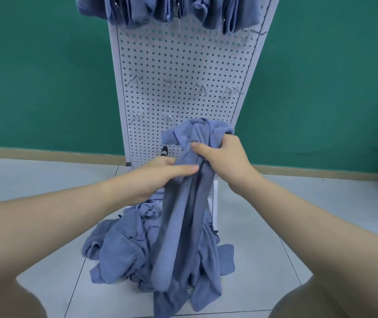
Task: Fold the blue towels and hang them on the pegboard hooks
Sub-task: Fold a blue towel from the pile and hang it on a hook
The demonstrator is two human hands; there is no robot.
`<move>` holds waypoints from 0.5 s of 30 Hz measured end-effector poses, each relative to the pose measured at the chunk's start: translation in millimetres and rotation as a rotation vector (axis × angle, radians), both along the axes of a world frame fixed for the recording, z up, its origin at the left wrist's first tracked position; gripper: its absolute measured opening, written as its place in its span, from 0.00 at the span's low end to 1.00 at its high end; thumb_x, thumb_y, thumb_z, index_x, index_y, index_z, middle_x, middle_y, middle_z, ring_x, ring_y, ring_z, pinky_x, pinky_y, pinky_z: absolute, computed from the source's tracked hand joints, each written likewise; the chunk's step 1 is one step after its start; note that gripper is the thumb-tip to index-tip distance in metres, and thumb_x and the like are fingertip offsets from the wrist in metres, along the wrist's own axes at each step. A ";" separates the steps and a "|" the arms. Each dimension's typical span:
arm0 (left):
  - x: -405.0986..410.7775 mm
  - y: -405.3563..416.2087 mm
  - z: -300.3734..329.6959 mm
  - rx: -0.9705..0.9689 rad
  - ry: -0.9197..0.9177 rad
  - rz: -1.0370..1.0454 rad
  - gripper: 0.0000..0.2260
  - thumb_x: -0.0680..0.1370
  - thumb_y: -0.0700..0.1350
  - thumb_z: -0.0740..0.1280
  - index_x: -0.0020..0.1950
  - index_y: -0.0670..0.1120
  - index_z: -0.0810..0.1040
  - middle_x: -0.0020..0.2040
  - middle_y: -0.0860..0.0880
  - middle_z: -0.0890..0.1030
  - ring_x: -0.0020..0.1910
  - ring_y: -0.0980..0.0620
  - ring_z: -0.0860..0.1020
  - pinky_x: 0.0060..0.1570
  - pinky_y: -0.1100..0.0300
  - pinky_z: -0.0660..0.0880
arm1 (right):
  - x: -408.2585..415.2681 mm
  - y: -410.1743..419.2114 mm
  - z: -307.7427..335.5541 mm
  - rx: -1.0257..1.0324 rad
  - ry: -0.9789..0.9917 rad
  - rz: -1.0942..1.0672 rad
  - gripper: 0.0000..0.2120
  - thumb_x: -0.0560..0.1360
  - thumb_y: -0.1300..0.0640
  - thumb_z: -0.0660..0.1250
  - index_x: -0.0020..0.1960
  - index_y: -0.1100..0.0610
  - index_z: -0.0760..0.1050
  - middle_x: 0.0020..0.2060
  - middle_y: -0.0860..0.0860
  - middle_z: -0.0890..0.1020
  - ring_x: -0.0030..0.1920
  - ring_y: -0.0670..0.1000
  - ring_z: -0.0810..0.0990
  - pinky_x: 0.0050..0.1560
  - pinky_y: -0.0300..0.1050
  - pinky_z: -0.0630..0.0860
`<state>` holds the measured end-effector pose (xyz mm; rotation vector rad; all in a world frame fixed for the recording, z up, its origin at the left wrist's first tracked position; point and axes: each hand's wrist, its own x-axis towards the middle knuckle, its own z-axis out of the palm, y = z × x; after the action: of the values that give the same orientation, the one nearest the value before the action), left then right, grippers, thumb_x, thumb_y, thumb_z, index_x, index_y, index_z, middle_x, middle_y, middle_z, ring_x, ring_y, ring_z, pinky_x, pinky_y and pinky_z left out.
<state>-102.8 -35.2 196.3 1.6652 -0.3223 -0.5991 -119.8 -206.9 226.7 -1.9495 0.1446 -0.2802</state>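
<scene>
Right hand (225, 160) is bunched tight around the top of one blue towel (183, 216), which hangs down onto the pile of towels (126, 251) on the floor (34, 177). Left hand (158, 175) pinches the same towel just below. Pegboard (183, 65) stands behind, with folded towels (160, 10) already hung up top and bare hooks (202, 88) lower down.

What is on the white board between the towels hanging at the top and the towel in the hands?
In the head view, only bare pegboard and empty hooks lie between the hung towels and the held towel.
</scene>
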 end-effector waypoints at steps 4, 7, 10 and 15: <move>-0.1 -2.5 1.5 0.027 -0.132 0.102 0.06 0.79 0.42 0.74 0.54 0.44 0.84 0.48 0.48 0.88 0.48 0.51 0.87 0.48 0.63 0.82 | 10.1 -13.6 -5.3 0.034 0.051 -0.028 0.14 0.75 0.52 0.76 0.51 0.63 0.82 0.47 0.58 0.87 0.50 0.58 0.87 0.57 0.61 0.82; 3.2 -1.2 3.4 0.014 -0.135 0.127 0.05 0.77 0.43 0.76 0.52 0.46 0.85 0.47 0.48 0.88 0.48 0.53 0.87 0.50 0.61 0.81 | 12.1 -16.7 -10.9 0.094 0.128 0.012 0.18 0.74 0.50 0.77 0.53 0.64 0.81 0.50 0.60 0.86 0.53 0.58 0.86 0.59 0.62 0.82; 5.0 -0.4 2.7 0.040 -0.134 0.121 0.18 0.69 0.52 0.81 0.55 0.47 0.86 0.52 0.46 0.88 0.56 0.47 0.85 0.64 0.48 0.79 | 10.5 -13.1 -13.9 0.194 0.217 0.132 0.14 0.78 0.55 0.72 0.55 0.66 0.81 0.52 0.60 0.86 0.55 0.57 0.86 0.62 0.59 0.82; 6.2 -4.0 -0.4 0.105 -0.209 0.201 0.15 0.70 0.48 0.82 0.54 0.47 0.85 0.50 0.47 0.87 0.54 0.45 0.85 0.60 0.45 0.80 | 1.9 -9.5 -6.7 0.339 0.286 0.333 0.07 0.76 0.70 0.61 0.46 0.68 0.77 0.43 0.60 0.81 0.47 0.56 0.80 0.65 0.56 0.80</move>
<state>-96.5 -39.1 195.9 1.8403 -0.2728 -0.2968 -118.0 -216.4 220.1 -1.6327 0.0471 0.2312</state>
